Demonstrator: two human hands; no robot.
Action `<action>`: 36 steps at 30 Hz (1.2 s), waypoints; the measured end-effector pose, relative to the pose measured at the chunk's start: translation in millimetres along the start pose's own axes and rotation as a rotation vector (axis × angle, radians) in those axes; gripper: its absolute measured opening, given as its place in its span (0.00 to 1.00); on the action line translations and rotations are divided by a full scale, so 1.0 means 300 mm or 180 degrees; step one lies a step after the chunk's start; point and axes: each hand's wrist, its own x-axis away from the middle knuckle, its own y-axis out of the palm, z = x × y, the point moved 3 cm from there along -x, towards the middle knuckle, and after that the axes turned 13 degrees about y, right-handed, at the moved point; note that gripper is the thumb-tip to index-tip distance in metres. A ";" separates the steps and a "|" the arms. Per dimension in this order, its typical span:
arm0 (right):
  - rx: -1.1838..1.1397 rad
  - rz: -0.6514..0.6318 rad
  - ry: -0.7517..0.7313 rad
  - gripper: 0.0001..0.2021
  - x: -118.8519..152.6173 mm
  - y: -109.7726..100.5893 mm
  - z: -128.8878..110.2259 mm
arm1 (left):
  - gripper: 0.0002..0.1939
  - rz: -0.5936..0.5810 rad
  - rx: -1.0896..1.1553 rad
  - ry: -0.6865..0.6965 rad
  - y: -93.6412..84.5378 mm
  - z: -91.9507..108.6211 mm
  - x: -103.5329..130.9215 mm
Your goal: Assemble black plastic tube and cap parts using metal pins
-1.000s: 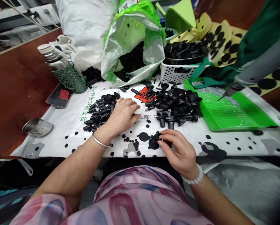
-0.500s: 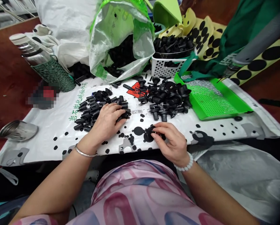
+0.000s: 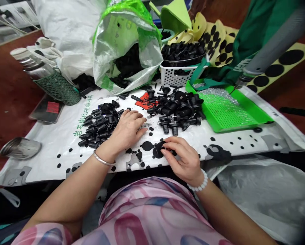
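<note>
My left hand (image 3: 129,128) lies palm down at the right edge of a pile of black tubular plastic parts (image 3: 101,124). Its fingers are stretched out, and I see nothing held under them. Closer to the front edge, my right hand (image 3: 184,157) pinches a black round-flanged part (image 3: 158,149) between thumb and fingertips. A small shiny bit shows at the pinch. Just left of that part is a flat black disc (image 3: 147,146). Beyond the right hand sits a heap of flanged black pieces (image 3: 179,107).
A green tray (image 3: 229,115) of small silvery pieces lies right, under a hanging grey power driver (image 3: 277,44). Behind stand a white basket (image 3: 178,75) and an open bag (image 3: 103,58) of black parts. A bottle (image 3: 55,83), phone (image 3: 46,109) and metal cup (image 3: 21,148) stand left.
My left hand has moved rightward, off the pile of tubular parts toward the gap between the heaps. My right hand still pinches the round-flanged part in nearly the same place. The view has shifted slightly.
</note>
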 end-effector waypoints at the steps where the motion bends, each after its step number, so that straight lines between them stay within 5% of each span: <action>1: -0.0014 -0.0003 -0.0010 0.08 0.002 -0.002 0.000 | 0.14 0.0011 -0.0025 -0.0058 -0.007 -0.012 0.004; 11: 0.0083 -0.0026 -0.0148 0.10 0.012 -0.004 0.019 | 0.15 0.0038 -0.0307 -0.0665 -0.082 -0.139 0.115; 19: 0.0132 -0.0013 -0.0166 0.09 0.013 -0.005 0.018 | 0.11 -0.0419 -0.0220 -0.0233 -0.040 -0.085 -0.003; 23: 0.0125 -0.0007 -0.0163 0.10 0.015 -0.004 0.017 | 0.07 -0.0980 -0.0396 -0.0211 -0.021 -0.090 -0.069; 26: 0.0086 -0.0021 -0.0124 0.10 0.016 -0.004 0.019 | 0.05 -0.1053 -0.0344 -0.0057 -0.026 -0.108 -0.094; 28: 0.0072 -0.0021 -0.0098 0.10 0.016 -0.005 0.019 | 0.05 -0.0786 0.0038 -0.0084 -0.046 -0.127 -0.097; 31: -0.0061 -0.0013 -0.0026 0.10 0.012 -0.010 0.019 | 0.05 0.0108 0.1193 -0.0590 -0.094 -0.153 -0.079; 36: -0.0805 0.0001 0.0624 0.07 -0.025 -0.025 0.029 | 0.09 0.1556 0.4501 -0.2079 -0.088 -0.105 -0.003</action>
